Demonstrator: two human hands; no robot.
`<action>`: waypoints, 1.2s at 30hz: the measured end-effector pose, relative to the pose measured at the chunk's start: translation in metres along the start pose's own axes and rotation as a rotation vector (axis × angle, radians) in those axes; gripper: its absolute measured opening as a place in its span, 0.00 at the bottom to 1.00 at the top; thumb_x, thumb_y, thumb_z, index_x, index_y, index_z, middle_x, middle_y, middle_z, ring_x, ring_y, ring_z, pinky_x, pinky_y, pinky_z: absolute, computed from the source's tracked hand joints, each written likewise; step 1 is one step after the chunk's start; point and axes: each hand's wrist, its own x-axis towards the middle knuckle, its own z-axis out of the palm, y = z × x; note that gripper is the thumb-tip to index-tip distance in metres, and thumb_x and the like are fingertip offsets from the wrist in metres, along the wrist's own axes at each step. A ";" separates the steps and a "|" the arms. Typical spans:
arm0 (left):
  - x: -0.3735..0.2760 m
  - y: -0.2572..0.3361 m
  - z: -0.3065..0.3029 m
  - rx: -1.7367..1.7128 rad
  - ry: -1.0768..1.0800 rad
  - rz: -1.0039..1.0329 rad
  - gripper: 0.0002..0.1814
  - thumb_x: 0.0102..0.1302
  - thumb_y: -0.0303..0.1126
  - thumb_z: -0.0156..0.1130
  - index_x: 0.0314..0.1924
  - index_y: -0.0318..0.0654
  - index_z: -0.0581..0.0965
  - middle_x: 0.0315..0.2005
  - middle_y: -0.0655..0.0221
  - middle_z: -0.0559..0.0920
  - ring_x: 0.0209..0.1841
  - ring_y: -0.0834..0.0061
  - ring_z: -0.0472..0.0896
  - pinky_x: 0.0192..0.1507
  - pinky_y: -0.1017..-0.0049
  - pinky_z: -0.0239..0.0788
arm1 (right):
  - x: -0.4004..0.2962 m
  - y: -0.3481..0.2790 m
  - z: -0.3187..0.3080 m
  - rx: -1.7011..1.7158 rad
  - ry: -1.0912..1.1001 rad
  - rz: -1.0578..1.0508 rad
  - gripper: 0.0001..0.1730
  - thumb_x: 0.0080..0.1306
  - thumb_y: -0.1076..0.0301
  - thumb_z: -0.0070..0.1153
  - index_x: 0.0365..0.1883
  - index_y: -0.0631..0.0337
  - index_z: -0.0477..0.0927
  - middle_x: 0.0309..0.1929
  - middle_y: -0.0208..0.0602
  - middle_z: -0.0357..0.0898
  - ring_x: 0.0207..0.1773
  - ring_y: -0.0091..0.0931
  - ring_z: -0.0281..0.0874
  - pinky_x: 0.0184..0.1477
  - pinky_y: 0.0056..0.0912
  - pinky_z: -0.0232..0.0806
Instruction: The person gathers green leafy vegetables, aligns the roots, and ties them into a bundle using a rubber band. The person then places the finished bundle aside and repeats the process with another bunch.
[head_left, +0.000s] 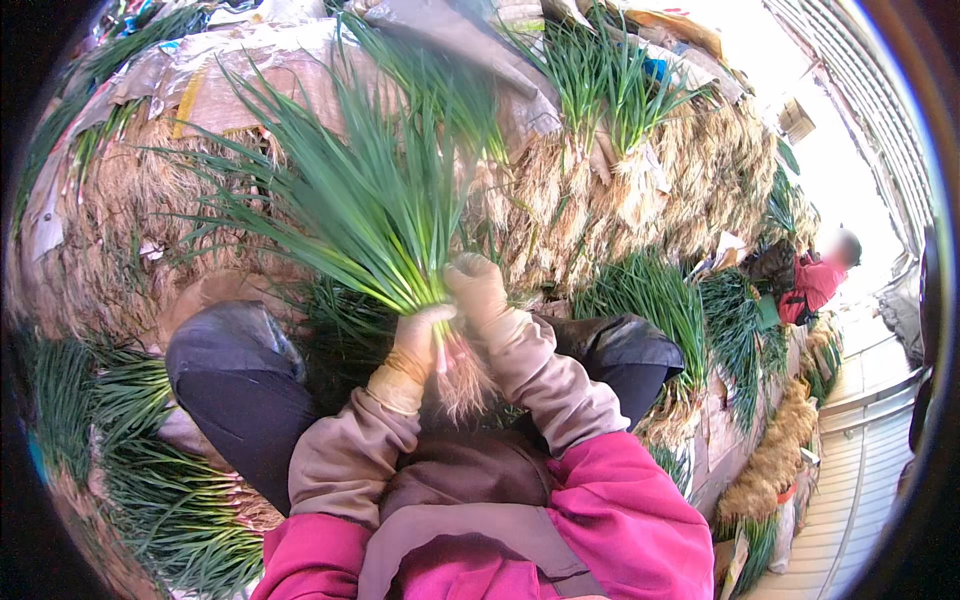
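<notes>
My gloved left hand grips a bunch of leafy allium plants, like green garlic, around the lower stems. Long green leaves fan up and away from me, some of them blurred. Below the hand hang the pinkish-white stem ends and pale roots. Pressed to the right side of the stems is my gloved right hand, with its fingers curled. Whether it pinches a leaf or stem is hidden. Both hands are in front of my body, between my bent knees.
A high stack of allium bunches, roots facing me, rises ahead, partly covered by woven sacking. More bunches lie at left and right. Another person sits farther off at right, near a pale slatted floor.
</notes>
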 end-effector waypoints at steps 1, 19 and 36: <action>0.000 -0.001 0.000 0.010 0.000 0.018 0.08 0.50 0.24 0.55 0.32 0.33 0.72 0.22 0.60 0.76 0.19 0.65 0.75 0.18 0.67 0.70 | 0.001 0.007 -0.001 0.019 0.005 -0.024 0.08 0.57 0.71 0.54 0.32 0.67 0.75 0.22 0.29 0.74 0.21 0.17 0.67 0.22 0.20 0.62; -0.010 0.008 -0.001 -0.155 -0.277 -0.102 0.09 0.51 0.29 0.54 0.34 0.36 0.72 0.23 0.64 0.75 0.22 0.69 0.75 0.22 0.71 0.69 | 0.036 -0.016 -0.002 0.814 -0.198 0.491 0.10 0.62 0.65 0.36 0.26 0.57 0.69 0.09 0.19 0.52 0.10 0.17 0.43 0.11 0.20 0.41; -0.014 0.009 -0.002 -0.329 -0.522 -0.082 0.24 0.48 0.29 0.53 0.48 0.34 0.66 0.25 0.73 0.69 0.24 0.80 0.68 0.31 0.72 0.64 | 0.002 -0.005 -0.002 0.976 -0.494 0.677 0.16 0.64 0.54 0.41 0.25 0.55 0.70 0.11 0.32 0.64 0.11 0.30 0.63 0.12 0.32 0.59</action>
